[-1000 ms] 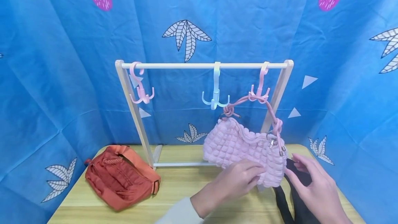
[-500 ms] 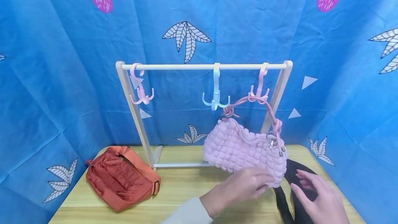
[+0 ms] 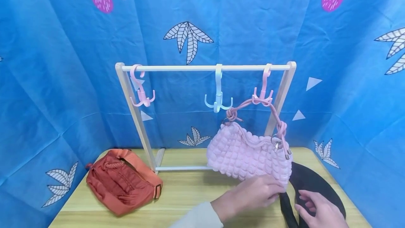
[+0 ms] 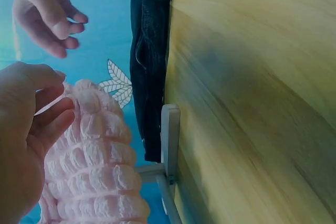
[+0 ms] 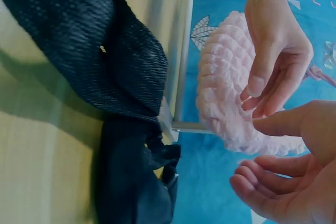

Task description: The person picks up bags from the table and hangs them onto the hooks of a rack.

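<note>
A pale pink puffy handbag [image 3: 246, 154] hangs by its knotted handle from the right pink hook [image 3: 263, 90] on a small rack. It hangs tilted, its right end lower. My left hand [image 3: 257, 192] is at that lower right end, fingers loosely bent against the puffed fabric; in the left wrist view the fingertips meet the pink handbag [image 4: 97, 145] without a clear grip. Off to the right, my right hand [image 3: 322, 210] holds nothing, with thumb and fingers apart. It hovers over a black bag [image 3: 330, 185] with a strap, lying on the table and partly hidden by the hand.
On the table's left lies a rust-red bag [image 3: 123, 182]. The rack's white bar [image 3: 177, 68] also carries a pale blue hook [image 3: 218, 94] and a left pink hook [image 3: 142, 90]. Blue patterned cloth [image 3: 196, 17] encloses the back and sides. Black woven material [image 5: 126, 51] shows in the right wrist view.
My left hand has slid right along the handbag's lower edge. My right hand has moved down and away from the handbag, revealing more of the black bag. The handbag has stayed on its hook.
</note>
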Tool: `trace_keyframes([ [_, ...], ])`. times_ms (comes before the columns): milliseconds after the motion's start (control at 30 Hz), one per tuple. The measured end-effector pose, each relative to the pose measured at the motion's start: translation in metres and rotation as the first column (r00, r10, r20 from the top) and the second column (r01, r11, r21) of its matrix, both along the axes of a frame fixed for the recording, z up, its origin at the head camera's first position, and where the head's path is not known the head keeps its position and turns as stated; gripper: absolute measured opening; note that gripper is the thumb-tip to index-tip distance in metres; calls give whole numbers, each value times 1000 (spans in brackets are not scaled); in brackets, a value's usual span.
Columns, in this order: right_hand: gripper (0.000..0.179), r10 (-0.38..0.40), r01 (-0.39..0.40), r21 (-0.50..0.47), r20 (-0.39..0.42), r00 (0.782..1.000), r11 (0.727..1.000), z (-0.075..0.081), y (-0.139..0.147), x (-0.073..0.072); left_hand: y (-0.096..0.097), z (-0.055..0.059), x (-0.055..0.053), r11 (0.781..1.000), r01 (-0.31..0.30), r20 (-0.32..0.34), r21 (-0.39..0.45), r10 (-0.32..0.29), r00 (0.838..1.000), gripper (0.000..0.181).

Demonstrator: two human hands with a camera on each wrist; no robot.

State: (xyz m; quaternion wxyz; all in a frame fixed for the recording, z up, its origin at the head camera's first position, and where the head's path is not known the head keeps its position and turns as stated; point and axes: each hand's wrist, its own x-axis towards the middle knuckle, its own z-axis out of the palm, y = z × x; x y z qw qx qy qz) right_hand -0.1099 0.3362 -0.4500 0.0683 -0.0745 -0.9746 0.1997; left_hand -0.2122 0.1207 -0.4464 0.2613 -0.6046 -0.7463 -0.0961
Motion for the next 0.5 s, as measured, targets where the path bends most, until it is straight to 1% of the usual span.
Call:
trace_keyframes([
  [67, 53, 5, -5, -7, 66, 998, 1000, -4, 1, -1, 1, -1, 1, 1000, -10, -19, 1, 10, 1000, 24],
  [133, 55, 14, -12, -14, 123, 992, 1000, -8, 1, -2, 3, -3, 2, 1000, -22, -23, -6, 22, 999, 23],
  [233, 56, 23, -18, -24, 188, 982, 1000, -15, 2, -5, 6, -5, 4, 999, -32, -7, -30, 32, 999, 22],
  [300, 57, 30, -26, -21, 220, 975, 999, -19, 2, -6, 8, -6, 5, 998, -27, 5, -48, 28, 1000, 22],
  [367, 58, 34, -29, -22, 244, 969, 999, -22, 2, -6, 10, -8, 5, 998, -21, 4, -61, 21, 1000, 23],
  [500, 59, 24, -19, -23, 260, 965, 1000, -28, -1, -4, 12, -13, 5, 996, -10, -7, -92, 10, 1000, 23],
])
